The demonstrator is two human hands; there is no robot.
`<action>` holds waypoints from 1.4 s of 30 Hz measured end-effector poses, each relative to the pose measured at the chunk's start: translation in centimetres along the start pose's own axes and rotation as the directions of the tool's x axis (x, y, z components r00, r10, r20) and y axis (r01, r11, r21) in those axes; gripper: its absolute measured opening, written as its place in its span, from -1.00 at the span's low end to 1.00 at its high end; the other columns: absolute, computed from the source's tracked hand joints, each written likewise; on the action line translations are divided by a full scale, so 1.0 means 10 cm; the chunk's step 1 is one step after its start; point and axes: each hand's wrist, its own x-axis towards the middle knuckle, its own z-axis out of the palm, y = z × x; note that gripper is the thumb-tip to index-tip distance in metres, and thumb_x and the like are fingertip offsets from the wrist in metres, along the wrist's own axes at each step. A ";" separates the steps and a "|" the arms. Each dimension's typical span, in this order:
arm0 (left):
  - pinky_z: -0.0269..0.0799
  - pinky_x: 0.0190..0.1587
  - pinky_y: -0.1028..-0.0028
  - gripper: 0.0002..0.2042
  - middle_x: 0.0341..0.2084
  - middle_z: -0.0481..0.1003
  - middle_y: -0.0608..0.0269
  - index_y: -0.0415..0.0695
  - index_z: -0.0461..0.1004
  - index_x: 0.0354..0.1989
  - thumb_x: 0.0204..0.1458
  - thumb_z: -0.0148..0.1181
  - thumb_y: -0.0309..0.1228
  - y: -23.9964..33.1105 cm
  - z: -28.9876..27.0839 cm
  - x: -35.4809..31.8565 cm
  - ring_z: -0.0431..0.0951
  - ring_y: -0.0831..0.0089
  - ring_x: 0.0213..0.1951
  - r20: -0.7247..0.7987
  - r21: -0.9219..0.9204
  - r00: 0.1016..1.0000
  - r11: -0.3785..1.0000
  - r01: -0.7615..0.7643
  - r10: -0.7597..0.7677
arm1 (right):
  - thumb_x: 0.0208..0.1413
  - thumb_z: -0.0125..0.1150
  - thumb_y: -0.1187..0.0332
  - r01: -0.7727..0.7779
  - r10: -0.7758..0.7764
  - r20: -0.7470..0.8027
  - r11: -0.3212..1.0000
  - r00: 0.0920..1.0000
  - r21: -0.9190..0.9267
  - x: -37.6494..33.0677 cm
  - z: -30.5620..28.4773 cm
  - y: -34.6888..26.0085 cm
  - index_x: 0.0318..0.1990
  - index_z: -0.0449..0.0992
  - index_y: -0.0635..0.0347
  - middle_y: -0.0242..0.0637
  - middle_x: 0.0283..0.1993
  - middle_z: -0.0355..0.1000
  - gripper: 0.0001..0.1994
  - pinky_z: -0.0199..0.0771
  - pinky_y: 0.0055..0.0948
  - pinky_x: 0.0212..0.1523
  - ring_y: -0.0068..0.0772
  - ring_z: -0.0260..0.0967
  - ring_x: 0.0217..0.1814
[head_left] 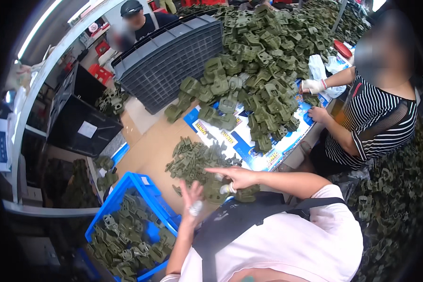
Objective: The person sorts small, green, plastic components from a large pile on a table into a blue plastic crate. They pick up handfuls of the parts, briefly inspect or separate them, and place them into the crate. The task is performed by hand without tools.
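My left hand (191, 196) is open above the cardboard-covered table, fingers spread and a whitish wrap on it. It is empty, beside a heap of small olive-green plastic pieces (190, 160). My right hand (239, 177) reaches in from the right over the near edge of that heap. Its index finger points left and its thumb, in a white cover, stands apart; I see nothing gripped in it. Larger olive-green moulded parts (215, 193) lie just under and beside the right hand, partly hidden by it.
A blue crate (109, 197) of green parts stands at my left. A big pile of green moulded parts (268, 61) fills the table's far side, beside a grey crate (169, 61). A co-worker in a striped top (385, 108) handles parts at the right. Another person (148, 21) is behind.
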 end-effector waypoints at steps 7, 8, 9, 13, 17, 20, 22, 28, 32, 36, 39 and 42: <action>0.29 0.07 0.24 0.08 0.26 -0.14 -0.06 0.07 -0.44 0.32 -0.27 0.28 -0.64 -0.36 0.16 0.28 0.18 0.13 0.17 0.047 0.113 0.975 0.969 -0.220 0.216 | -0.09 0.29 0.32 -0.007 0.030 -0.131 0.984 0.991 0.177 -0.09 0.01 0.09 0.28 0.02 0.01 -0.18 0.36 -0.13 -0.24 0.16 -0.32 0.19 -0.29 -0.17 0.38; 0.27 0.09 0.24 0.11 0.26 -0.14 -0.06 0.04 -0.43 0.32 -0.32 0.34 -0.62 -0.14 0.30 0.33 0.19 0.13 0.16 0.039 0.216 0.956 0.931 -0.293 0.291 | -0.15 0.34 0.31 0.109 -0.104 -0.198 0.994 0.975 0.015 -0.06 -0.09 0.03 0.28 0.02 0.07 -0.19 0.35 -0.07 -0.19 0.15 -0.28 0.20 -0.26 -0.11 0.36; 0.20 0.14 0.24 0.13 0.25 -0.12 -0.06 0.01 -0.44 0.31 -0.33 0.38 -0.55 0.04 0.40 0.35 0.18 0.12 0.17 0.069 0.355 0.907 0.839 -0.412 0.416 | -0.19 0.37 0.33 0.098 -0.076 -0.211 0.991 0.975 0.096 -0.01 -0.19 -0.17 0.27 0.03 0.10 -0.19 0.33 -0.03 -0.17 0.18 -0.30 0.18 -0.26 -0.02 0.32; 0.03 0.21 0.30 -0.04 0.28 -0.11 0.05 -0.05 -0.30 0.32 -0.17 0.31 -0.39 0.20 0.20 0.41 0.09 0.20 0.23 0.289 0.345 0.874 0.809 -0.477 0.391 | -0.21 0.37 0.45 0.179 0.028 -0.355 0.826 0.935 0.535 -0.02 -0.09 -0.40 0.21 0.15 0.22 -0.26 0.23 0.11 -0.26 0.20 -0.40 0.16 -0.40 0.09 0.24; 0.04 0.19 0.44 -0.28 0.20 0.13 0.18 -0.11 -0.07 0.30 -0.03 0.17 -0.37 0.25 0.29 0.31 0.16 0.40 0.19 0.329 0.479 0.884 0.748 -0.459 0.332 | -0.15 0.35 0.38 0.133 0.077 -0.312 0.791 0.947 0.598 -0.10 -0.05 -0.39 0.22 0.09 0.21 -0.22 0.22 0.11 -0.26 0.15 -0.38 0.18 -0.39 0.11 0.22; 0.20 0.10 0.44 -0.34 0.07 0.33 0.12 -0.06 0.11 0.24 -0.09 0.22 -0.37 0.42 0.44 0.04 0.33 0.38 0.07 0.284 0.614 0.940 0.718 -0.328 0.187 | -0.22 0.38 0.19 0.148 -0.123 -0.184 0.980 0.975 0.134 -0.24 -0.29 -0.56 0.26 0.01 0.13 -0.12 0.21 0.10 -0.13 0.07 -0.31 0.21 -0.21 0.06 0.26; 0.22 0.09 0.42 -0.39 0.03 0.35 0.05 -0.08 0.20 0.19 -0.11 0.23 -0.38 0.31 0.41 -0.02 0.36 0.35 0.05 0.312 0.630 0.944 0.721 -0.289 0.105 | -0.18 0.34 0.31 0.220 -0.210 -0.122 0.972 0.970 0.078 -0.28 -0.22 -0.52 0.23 0.11 0.10 -0.16 0.16 0.19 -0.25 0.15 -0.33 0.15 -0.21 0.16 0.19; 0.21 0.11 0.40 -0.19 0.16 0.17 -0.03 -0.09 -0.04 0.29 -0.16 0.29 -0.35 0.42 0.16 0.10 0.26 0.29 0.13 0.455 0.782 0.861 0.360 -0.509 0.228 | -0.13 0.31 0.42 0.147 0.016 -0.381 0.907 0.924 0.395 -0.61 -0.18 -0.38 0.19 0.17 0.12 -0.23 0.08 0.27 -0.34 0.19 -0.36 0.14 -0.33 0.22 0.13; 0.31 0.05 0.30 0.10 0.04 0.28 0.03 -0.08 -0.26 0.31 -0.41 0.43 -0.60 0.58 0.31 -0.03 0.34 0.26 0.05 0.278 0.536 0.936 0.774 -0.337 0.216 | -0.12 0.31 0.49 0.185 0.090 -0.418 0.800 0.904 0.571 -0.62 -0.18 -0.26 0.21 0.15 0.10 -0.31 0.17 0.15 -0.32 0.15 -0.34 0.19 -0.41 0.10 0.22; 0.36 0.00 0.38 0.02 -0.04 0.37 0.10 -0.12 -0.15 0.28 -0.39 0.43 -0.61 0.52 0.33 0.02 0.43 0.35 -0.05 0.173 0.445 0.975 0.871 -0.206 0.142 | -0.11 0.30 0.45 0.100 0.001 -0.239 0.906 0.971 0.411 -0.67 -0.38 -0.28 0.20 0.19 0.04 -0.26 0.17 0.18 -0.35 0.16 -0.35 0.18 -0.35 0.13 0.21; 0.34 0.01 0.40 -0.04 -0.05 0.39 0.11 -0.19 -0.07 0.26 -0.37 0.43 -0.58 0.46 0.42 0.01 0.44 0.38 -0.06 0.134 0.504 0.988 0.854 -0.130 0.071 | -0.12 0.25 0.46 0.065 0.007 -0.237 0.954 0.971 0.291 -0.73 -0.39 -0.27 0.15 0.28 0.08 -0.21 0.10 0.30 -0.42 0.16 -0.33 0.18 -0.26 0.22 0.16; 0.31 0.03 0.42 -0.09 -0.08 0.42 0.12 -0.26 0.00 0.23 -0.37 0.45 -0.53 0.42 0.35 0.05 0.44 0.42 -0.06 0.154 0.647 0.982 0.741 -0.181 0.105 | -0.14 0.20 0.47 0.015 0.041 -0.292 0.983 0.955 0.185 -0.81 -0.38 -0.20 0.11 0.32 0.10 -0.22 0.11 0.32 -0.46 0.14 -0.31 0.17 -0.17 0.22 0.15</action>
